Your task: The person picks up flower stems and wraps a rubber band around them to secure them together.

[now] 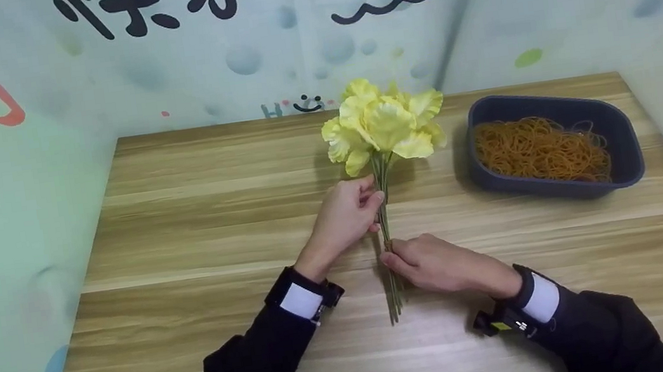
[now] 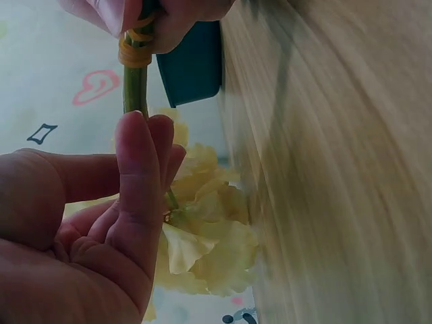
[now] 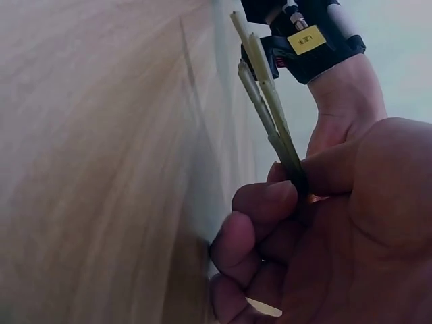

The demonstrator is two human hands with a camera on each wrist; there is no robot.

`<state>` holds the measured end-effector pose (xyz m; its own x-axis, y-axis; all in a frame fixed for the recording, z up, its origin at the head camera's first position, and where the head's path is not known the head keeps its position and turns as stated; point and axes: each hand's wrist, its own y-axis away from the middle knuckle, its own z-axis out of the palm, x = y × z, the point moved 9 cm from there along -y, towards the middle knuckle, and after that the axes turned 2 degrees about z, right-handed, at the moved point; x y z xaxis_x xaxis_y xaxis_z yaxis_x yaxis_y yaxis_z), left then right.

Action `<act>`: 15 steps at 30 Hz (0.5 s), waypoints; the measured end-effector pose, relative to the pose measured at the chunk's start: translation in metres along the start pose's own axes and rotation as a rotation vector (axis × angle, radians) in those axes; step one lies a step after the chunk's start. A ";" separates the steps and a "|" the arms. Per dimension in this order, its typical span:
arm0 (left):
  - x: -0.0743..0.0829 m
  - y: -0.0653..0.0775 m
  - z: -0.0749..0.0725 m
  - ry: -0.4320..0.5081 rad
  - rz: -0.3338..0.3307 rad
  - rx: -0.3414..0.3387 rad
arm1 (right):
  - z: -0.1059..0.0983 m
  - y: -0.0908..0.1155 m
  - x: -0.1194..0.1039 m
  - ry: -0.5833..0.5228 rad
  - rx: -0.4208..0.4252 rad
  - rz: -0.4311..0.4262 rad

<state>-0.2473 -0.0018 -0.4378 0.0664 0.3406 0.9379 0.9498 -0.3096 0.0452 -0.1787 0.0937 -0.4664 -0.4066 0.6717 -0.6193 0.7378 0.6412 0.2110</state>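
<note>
A bunch of yellow artificial flowers is held above the table, blooms toward the back and stems toward the person. Just below the blooms, my left hand pinches the stems between thumb and fingers. Lower down, my right hand grips the same stems, their cut ends sticking out below it. An orange rubber band is wound several times round the stems, right by the right hand's fingers in the left wrist view. In the right wrist view the bare stem ends fan slightly apart.
At the right stands a dark blue plastic bin with a heap of orange rubber bands inside. The wooden table is bordered by a printed cloth backdrop at the back and sides.
</note>
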 end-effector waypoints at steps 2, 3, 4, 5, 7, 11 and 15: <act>-0.001 -0.001 0.001 -0.029 0.002 -0.001 | 0.002 0.000 0.000 0.010 0.003 -0.012; -0.002 -0.001 0.002 -0.039 0.003 0.003 | 0.002 0.000 0.000 0.015 0.006 -0.019; -0.002 -0.001 0.001 -0.048 0.004 0.007 | 0.003 0.000 -0.001 0.020 0.009 -0.023; -0.003 -0.001 0.001 -0.055 0.003 0.013 | 0.003 -0.001 -0.001 0.030 0.011 -0.029; -0.004 -0.002 0.000 -0.064 -0.004 0.025 | 0.004 -0.002 -0.002 0.043 0.015 -0.039; -0.008 -0.001 -0.002 -0.058 -0.032 0.041 | 0.004 -0.003 -0.003 0.074 0.036 -0.050; -0.011 -0.002 -0.002 -0.047 -0.047 0.035 | 0.003 -0.002 -0.003 0.102 0.068 -0.066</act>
<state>-0.2502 -0.0064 -0.4472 0.0347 0.3959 0.9176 0.9623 -0.2611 0.0763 -0.1774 0.0893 -0.4673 -0.5057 0.6653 -0.5492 0.7408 0.6611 0.1187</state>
